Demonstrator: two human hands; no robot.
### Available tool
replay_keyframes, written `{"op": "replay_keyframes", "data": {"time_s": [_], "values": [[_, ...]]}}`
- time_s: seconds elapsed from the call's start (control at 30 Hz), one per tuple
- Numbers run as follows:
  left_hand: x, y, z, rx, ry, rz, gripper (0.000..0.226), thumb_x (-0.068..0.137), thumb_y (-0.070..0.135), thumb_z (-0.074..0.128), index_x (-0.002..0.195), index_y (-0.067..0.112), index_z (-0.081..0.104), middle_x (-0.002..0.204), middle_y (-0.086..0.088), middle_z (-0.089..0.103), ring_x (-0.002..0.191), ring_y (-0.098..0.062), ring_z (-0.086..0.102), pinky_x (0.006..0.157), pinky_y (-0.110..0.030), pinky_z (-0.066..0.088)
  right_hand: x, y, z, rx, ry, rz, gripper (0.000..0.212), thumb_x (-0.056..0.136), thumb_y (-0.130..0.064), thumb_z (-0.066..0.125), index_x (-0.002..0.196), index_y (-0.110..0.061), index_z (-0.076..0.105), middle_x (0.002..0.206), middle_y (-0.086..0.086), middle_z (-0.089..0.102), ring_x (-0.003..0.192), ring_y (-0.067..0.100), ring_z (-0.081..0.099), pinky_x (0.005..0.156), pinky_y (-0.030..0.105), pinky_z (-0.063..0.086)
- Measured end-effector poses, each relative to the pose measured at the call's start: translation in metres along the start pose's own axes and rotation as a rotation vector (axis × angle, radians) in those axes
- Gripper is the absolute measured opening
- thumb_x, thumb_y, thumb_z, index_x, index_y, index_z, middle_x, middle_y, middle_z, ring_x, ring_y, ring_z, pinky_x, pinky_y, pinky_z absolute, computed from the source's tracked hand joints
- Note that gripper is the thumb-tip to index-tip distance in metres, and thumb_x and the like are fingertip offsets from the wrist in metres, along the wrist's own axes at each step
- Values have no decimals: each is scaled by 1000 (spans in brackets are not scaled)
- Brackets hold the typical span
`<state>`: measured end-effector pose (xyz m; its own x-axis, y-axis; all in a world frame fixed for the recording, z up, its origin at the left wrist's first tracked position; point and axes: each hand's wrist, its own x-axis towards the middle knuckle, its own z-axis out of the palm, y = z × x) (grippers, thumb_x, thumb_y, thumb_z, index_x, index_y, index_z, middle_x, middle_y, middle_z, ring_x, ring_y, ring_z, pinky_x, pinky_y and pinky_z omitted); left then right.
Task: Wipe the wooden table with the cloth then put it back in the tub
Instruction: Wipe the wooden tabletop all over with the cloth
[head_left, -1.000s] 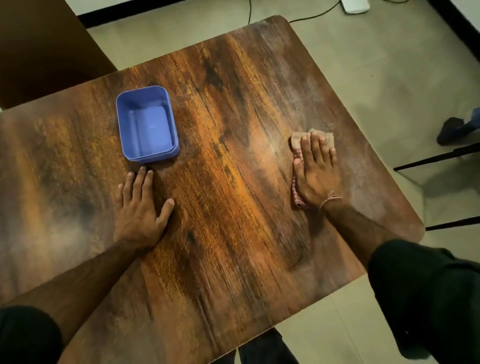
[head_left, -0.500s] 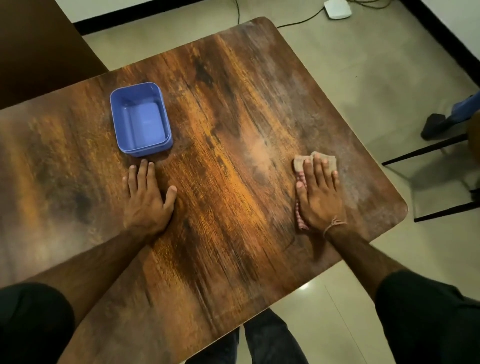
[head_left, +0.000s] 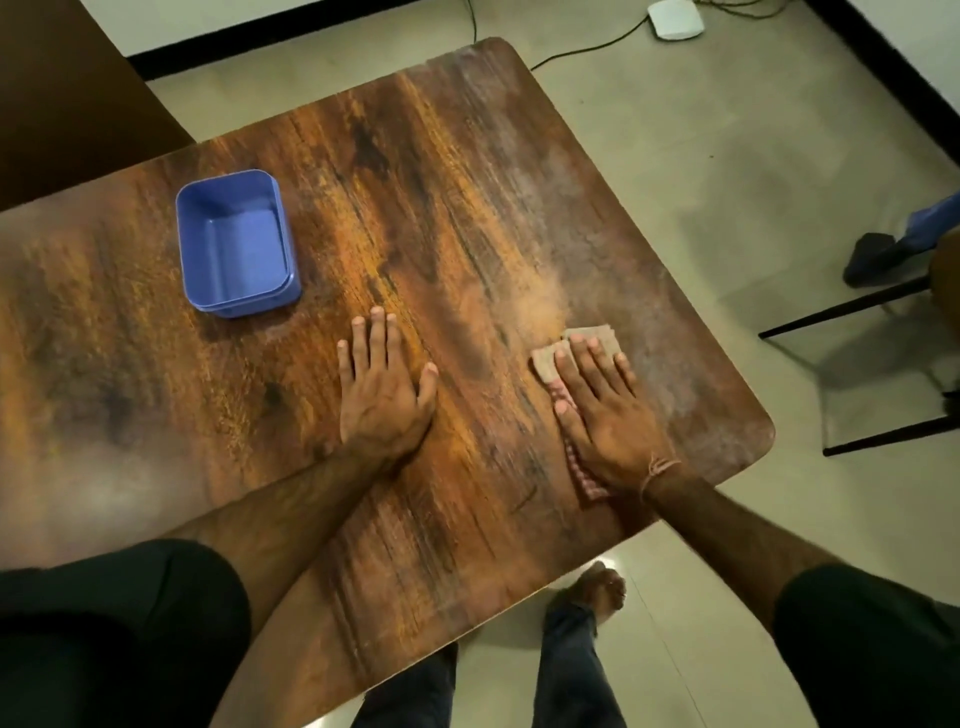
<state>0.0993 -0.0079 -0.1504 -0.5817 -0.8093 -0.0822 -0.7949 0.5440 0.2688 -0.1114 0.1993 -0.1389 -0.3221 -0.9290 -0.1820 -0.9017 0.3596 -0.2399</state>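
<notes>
Since half a second ago the left hand (head_left: 382, 395) has been shifted away from the tub (head_left: 239, 254). Its fingertips, then just short of the tub's near wall, are now laid well to the right of it and nearer the right hand (head_left: 605, 410). Its fingers (head_left: 377, 338) are kept straight and flat on the wooden surface (head_left: 467, 182), with nothing held.

The right hand is likewise flat, its straight fingers (head_left: 587, 364) pressed on the cloth (head_left: 544, 362), which seems little moved (the camera itself has swung, so the amount cannot be judged). The cloth is found under the right palm and fingers. A beige corner shows beyond the fingertips and a pink-checked edge runs along the thumb side. The tub stands empty, far left of those fingers.

Most of the cloth is hidden by the hand, so its fold cannot be made out. A bare foot (head_left: 597, 584) is now seen past the near edge, and both sleeves are cut off by the frame.
</notes>
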Motion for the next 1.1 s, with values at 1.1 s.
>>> {"op": "replay_keyframes", "data": {"time_s": [1.1], "values": [[30,117,28,31,44,-322,90,96,70,23,165,16,4,173,-2,-4,159,-21,-11,128,-47,-6,132,103,-49,-155,-92,-679,64,108,-46,18,164,-15,12,171,8,5,158,23,0,127,48,9]]}}
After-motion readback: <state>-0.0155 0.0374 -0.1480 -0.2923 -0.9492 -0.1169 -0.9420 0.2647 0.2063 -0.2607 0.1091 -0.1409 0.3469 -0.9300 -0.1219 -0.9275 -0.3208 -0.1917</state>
